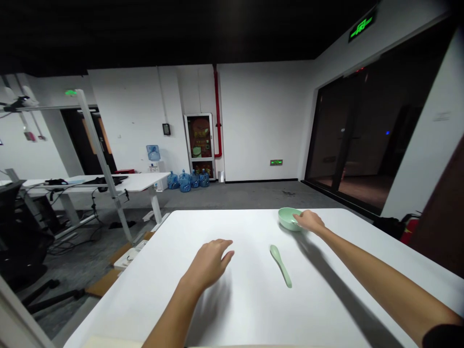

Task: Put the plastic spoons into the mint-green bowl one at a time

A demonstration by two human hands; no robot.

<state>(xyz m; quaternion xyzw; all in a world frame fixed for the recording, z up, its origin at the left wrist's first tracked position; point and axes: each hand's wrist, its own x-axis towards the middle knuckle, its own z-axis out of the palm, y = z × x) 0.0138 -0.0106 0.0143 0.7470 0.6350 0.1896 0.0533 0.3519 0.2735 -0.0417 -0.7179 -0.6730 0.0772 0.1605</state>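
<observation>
A person's right hand (308,221) is reaching across a white table (152,295), its fingers (297,218) pressed together and touching the rim of a pale green bowl (287,219) at the hand's 9 o'clock, with no clear pinch showing. The left hand (208,265) is sitting empty near the table's centre, its fingers (225,255) loosely curled and close together; whether they are touching the tabletop is hard to tell. A matching green spoon (280,265) is lying on the table at the left hand's 3 o'clock and the right hand's 7 o'clock, its scoop pointing toward 11 o'clock. Blue water jugs (184,182) are standing against the far wall at 12 o'clock.
</observation>
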